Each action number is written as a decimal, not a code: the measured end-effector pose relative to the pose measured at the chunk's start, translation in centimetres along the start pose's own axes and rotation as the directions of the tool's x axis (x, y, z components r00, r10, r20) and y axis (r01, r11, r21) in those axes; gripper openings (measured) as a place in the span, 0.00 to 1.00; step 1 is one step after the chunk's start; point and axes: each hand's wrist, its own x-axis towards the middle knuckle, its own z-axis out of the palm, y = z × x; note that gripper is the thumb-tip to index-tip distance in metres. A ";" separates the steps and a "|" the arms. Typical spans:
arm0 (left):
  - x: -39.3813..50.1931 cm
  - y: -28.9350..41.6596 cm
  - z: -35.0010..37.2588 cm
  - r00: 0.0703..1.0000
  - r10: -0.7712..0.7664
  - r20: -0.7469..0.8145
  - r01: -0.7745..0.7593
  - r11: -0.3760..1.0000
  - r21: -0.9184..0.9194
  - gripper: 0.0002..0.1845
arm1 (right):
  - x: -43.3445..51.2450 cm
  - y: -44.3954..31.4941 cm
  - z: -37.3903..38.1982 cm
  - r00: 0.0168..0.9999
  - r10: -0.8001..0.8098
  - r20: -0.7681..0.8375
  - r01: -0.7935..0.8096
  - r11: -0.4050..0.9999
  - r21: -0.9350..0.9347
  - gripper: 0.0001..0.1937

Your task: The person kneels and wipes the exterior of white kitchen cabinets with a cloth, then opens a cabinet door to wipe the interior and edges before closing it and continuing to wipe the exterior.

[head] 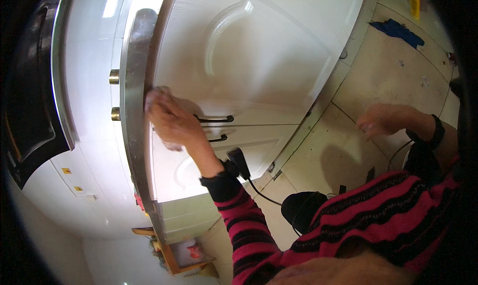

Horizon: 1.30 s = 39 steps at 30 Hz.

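My left hand (175,120) is raised to the top edge of the white cabinet doors (261,79), just under the metal counter edge (136,117). It is blurred, and a bit of pale cloth (174,147) shows at its underside. Two black door handles (216,119) lie close to the hand. My right hand (382,120) hangs low over the tiled floor, fingers curled, with nothing visible in it. A black device (239,161) with a cable sits by my left cuff.
A dark blue cloth (399,31) and a yellow bottle (413,3) are on the floor (373,72). Two brass-coloured knobs (114,77) are beside the counter. A black range hood (30,79) hangs beyond. A wooden-framed stand (173,260) with a red item is past the cabinet's end.
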 end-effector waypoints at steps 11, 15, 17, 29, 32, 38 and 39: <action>-0.1 0.2 0.1 0.997 -0.042 0.057 0.037 0.995 0.093 0.08 | -0.1 -0.2 -0.4 0.993 -0.009 0.114 0.014 0.999 -0.042 0.20; 1.0 -0.6 1.1 0.992 -0.082 0.099 0.073 0.993 0.091 0.09 | -0.2 -0.6 -0.5 0.997 0.044 0.060 -0.050 0.993 0.108 0.21; -0.1 -2.0 -0.2 0.997 -0.008 -0.073 0.006 0.999 -0.033 0.08 | -0.4 -0.6 -0.6 0.998 0.051 0.046 -0.055 0.994 0.099 0.21; 1.2 1.5 0.1 0.980 -0.132 0.146 0.127 0.991 0.044 0.09 | 1.0 -1.0 -0.3 0.991 0.034 0.133 -0.035 0.999 0.009 0.21; 1.0 4.2 1.8 0.899 -0.143 0.414 0.280 0.914 -0.293 0.13 | 1.8 -2.1 -1.2 0.992 -0.071 -0.105 0.066 0.997 -0.050 0.18; -4.6 10.6 -2.5 0.683 0.020 0.730 0.729 0.043 -0.684 0.27 | 2.8 -7.8 -3.4 0.611 -0.034 -0.791 0.580 0.699 0.418 0.19; -6.1 11.9 -4.3 0.642 0.119 0.758 0.766 -0.153 -0.624 0.29 | 3.4 -9.1 -3.6 0.619 -0.039 -0.785 0.627 0.626 0.463 0.20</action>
